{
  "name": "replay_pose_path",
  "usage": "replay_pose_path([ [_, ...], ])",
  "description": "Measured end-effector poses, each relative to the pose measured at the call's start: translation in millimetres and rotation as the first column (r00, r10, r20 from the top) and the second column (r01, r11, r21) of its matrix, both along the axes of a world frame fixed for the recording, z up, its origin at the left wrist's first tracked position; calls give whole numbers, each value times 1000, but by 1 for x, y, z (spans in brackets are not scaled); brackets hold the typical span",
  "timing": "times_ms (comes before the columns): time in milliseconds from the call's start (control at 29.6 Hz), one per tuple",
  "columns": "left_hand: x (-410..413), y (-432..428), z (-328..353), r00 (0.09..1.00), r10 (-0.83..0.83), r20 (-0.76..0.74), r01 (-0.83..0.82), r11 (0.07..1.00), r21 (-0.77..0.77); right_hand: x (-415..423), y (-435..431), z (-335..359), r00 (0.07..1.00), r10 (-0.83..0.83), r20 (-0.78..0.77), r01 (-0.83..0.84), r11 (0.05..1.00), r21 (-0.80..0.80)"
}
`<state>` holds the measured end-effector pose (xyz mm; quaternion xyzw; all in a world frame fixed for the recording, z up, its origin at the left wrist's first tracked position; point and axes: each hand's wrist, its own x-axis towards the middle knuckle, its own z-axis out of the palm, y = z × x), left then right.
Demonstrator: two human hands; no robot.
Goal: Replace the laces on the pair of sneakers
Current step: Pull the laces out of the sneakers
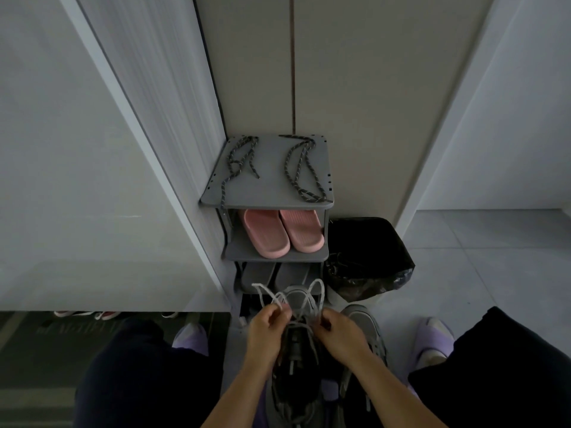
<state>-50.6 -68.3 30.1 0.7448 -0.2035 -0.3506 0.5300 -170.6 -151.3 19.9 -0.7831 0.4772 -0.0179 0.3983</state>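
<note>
Both hands, left hand (268, 327) and right hand (336, 330), pinch pale grey lace (304, 299) loops above the dark grey sneaker (296, 366), apparently tying its bow.

Grey sneaker (298, 359): toe away, pale grey lace (290, 299) looped above its tongue. Second grey sneaker (367, 338): just beside, right. Two dark speckled laces (301, 168): loose, shoe rack (265, 193) top shelf.

Bare forearms, dark trousers (148, 372) and lilac slippers (435, 338).
</note>
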Motion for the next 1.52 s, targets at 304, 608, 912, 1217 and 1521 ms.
replay_pose_path([
  [304,7,-2,13,989,82,-125,-90,994,-60,12,-4,6,998,55,-24,-53,995,84],
  [608,39,-18,87,952,169,-254,-255,896,-363,15,3,3,997,31,-67,-30,999,12],
  [912,42,0,44,961,164,-224,-209,958,-196,21,7,5,999,21,-32,-19,997,75],
  [1217,-1,17,-19,989,-78,124,54,981,187,12,-5,6,962,-213,169,197,975,105],
  [1521,1,14,-17,971,-167,173,107,944,312,-10,-42,29,887,-305,347,139,892,429],
])
